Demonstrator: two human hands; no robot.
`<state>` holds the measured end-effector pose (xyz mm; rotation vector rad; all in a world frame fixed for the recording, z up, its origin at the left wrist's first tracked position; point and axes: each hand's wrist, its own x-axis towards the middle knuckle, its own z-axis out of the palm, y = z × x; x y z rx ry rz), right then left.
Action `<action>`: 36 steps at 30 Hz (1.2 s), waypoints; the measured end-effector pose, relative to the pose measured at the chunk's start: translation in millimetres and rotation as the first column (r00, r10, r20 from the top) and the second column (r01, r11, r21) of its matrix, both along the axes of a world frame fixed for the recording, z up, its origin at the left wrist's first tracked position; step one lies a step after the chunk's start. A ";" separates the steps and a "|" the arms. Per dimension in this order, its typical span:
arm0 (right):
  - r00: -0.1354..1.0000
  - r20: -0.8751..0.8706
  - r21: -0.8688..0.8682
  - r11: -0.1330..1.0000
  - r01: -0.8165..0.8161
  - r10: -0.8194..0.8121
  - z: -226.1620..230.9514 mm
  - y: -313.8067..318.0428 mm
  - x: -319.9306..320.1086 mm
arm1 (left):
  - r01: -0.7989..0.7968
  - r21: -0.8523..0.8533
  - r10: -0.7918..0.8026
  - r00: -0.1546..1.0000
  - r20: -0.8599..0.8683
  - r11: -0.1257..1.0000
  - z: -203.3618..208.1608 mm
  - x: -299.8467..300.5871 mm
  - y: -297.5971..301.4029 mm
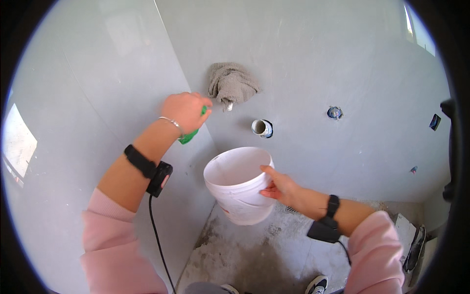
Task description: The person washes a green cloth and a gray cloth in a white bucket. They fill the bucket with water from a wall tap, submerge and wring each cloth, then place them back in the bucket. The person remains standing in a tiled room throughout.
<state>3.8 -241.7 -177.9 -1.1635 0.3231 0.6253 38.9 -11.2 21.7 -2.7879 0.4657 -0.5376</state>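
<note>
My right hand (280, 186) grips the rim of a white plastic bucket (245, 203), thumb over the edge and fingers outside. The bucket hangs tilted above the floor, and I see only its bare inner wall. My left hand (185, 113), raised near the left wall and slightly blurred, is closed around a bright green thing (188, 136). Most of the green thing is hidden, so its kind is unclear. Just right of that hand, a grey-brown towel (232, 82) is bunched on the wall around a fitting with a whitish end (228, 105) poking out below.
Below the towel a white pipe stub (261, 127) sticks out of the grey wall. A round wall opening (335, 113) and a square box (434, 122) lie farther right. The concrete floor (254, 259) is stained; boards (404, 234) lean at the right. Cables hang from both wrist devices.
</note>
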 end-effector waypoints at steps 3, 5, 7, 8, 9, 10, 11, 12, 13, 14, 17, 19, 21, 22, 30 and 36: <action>0.998 -0.004 0.071 0.995 0.065 -0.065 -21.6 28.3 11.2 | 0.027 0.163 0.000 0.986 -0.167 0.986 -15.1 24.2 -6.9; 0.995 -0.020 0.089 0.991 0.098 -0.096 -32.5 32.4 18.4 | 0.102 0.107 -0.076 0.970 -0.229 0.989 -32.4 35.9 -12.5; 0.995 -0.028 0.112 0.989 0.098 -0.096 -40.5 32.4 23.3 | 0.076 -0.016 -0.077 0.987 -0.140 0.997 -39.1 49.6 -21.7; 0.994 -0.027 0.106 0.989 0.106 -0.104 -43.2 30.2 25.5 | 0.059 -0.084 -0.069 0.991 -0.119 0.995 -37.9 54.6 -25.0; 0.994 -0.033 0.112 0.988 0.108 -0.105 -45.4 26.5 26.9 | 0.059 -0.070 -0.061 0.998 -0.025 0.996 -33.8 57.5 -25.9; 0.993 -0.041 0.113 0.987 0.114 -0.110 -47.5 22.4 26.8 | 0.064 -0.059 -0.061 0.997 0.045 0.996 -27.3 58.6 -25.2; 0.992 -0.057 0.107 0.987 0.119 -0.113 -48.9 18.5 27.5 | 0.054 -0.039 -0.049 0.992 0.119 0.998 -20.7 59.6 -24.9; 0.993 -0.053 0.128 0.986 0.110 -0.104 -49.9 14.3 28.5 | 0.044 -0.075 -0.033 0.988 0.151 0.996 -16.0 60.1 -25.8; 0.994 -0.059 0.141 0.985 0.099 -0.092 -51.4 10.5 29.0 | 0.020 -0.103 0.000 0.983 0.184 0.994 -12.0 60.9 -26.2; 0.993 -0.078 0.138 0.985 0.101 -0.091 -53.5 8.1 28.9 | -0.005 -0.131 0.033 0.976 0.215 0.991 -10.2 61.5 -26.6; 0.996 -0.089 0.222 0.975 0.025 -0.006 -66.3 7.8 30.2 | 0.056 -0.238 -0.010 0.982 0.188 0.970 -11.4 73.4 -30.4; 0.994 -0.092 0.181 0.980 0.077 -0.061 -83.3 13.5 30.5 | 0.096 -0.250 -0.054 0.984 0.168 0.963 -12.3 85.5 -32.0; 0.994 -0.083 0.143 0.987 0.078 -0.067 -109.0 22.6 29.4 | 0.067 -0.265 -0.051 0.996 0.070 0.962 -10.0 94.2 -31.1; 0.996 -0.077 0.124 0.991 0.056 -0.046 -125.6 26.5 28.0 | 0.102 -0.241 -0.082 0.992 0.092 0.965 -7.2 97.5 -30.5; 0.986 -0.159 0.091 0.994 0.065 -0.050 -273.2 52.9 3.5 | 0.141 -0.416 -0.049 0.973 0.225 0.899 -5.4 86.3 -21.8; 0.580 0.709 -0.552 0.827 0.102 0.402 -235.1 19.5 10.5 | 0.349 -0.700 0.035 0.881 0.471 0.623 -40.4 15.9 21.4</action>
